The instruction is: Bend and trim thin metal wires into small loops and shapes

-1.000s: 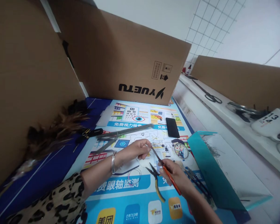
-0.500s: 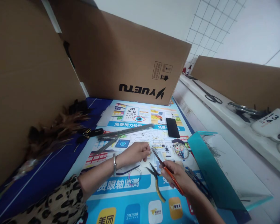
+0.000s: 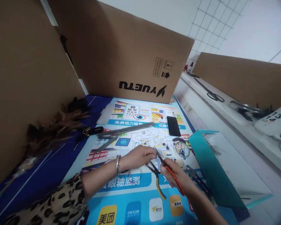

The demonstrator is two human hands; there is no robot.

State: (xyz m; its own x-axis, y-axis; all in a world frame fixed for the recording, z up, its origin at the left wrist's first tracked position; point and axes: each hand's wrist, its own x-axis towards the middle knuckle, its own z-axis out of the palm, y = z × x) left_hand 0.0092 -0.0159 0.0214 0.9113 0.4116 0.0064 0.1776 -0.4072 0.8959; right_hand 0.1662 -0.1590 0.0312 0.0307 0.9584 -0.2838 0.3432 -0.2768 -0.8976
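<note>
My right hand (image 3: 175, 175) grips orange-handled pliers (image 3: 170, 170), their thin jaws pointing up-left toward my left fingertips. My left hand (image 3: 140, 156) is closed in a pinch just left of the jaw tips; what it pinches is too small to make out. A silver bangle circles my left wrist. Yellow-handled pliers (image 3: 158, 182) lie on the printed poster (image 3: 131, 187) directly under both hands. A bundle of thin grey wires (image 3: 124, 131) lies on the poster beyond my left hand.
Cardboard walls (image 3: 121, 56) enclose the back and left. A feather duster (image 3: 53, 128) lies at left on the blue cloth. A black phone (image 3: 173, 125) and a wire reel (image 3: 181, 149) lie ahead. A teal folder (image 3: 213, 175) slopes at right. Scissors (image 3: 210, 92) rest on the white ledge.
Both hands have come closer to me and nearer each other. The orange pliers' tips now sit right at my left fingertips. The view tilted slightly down.
</note>
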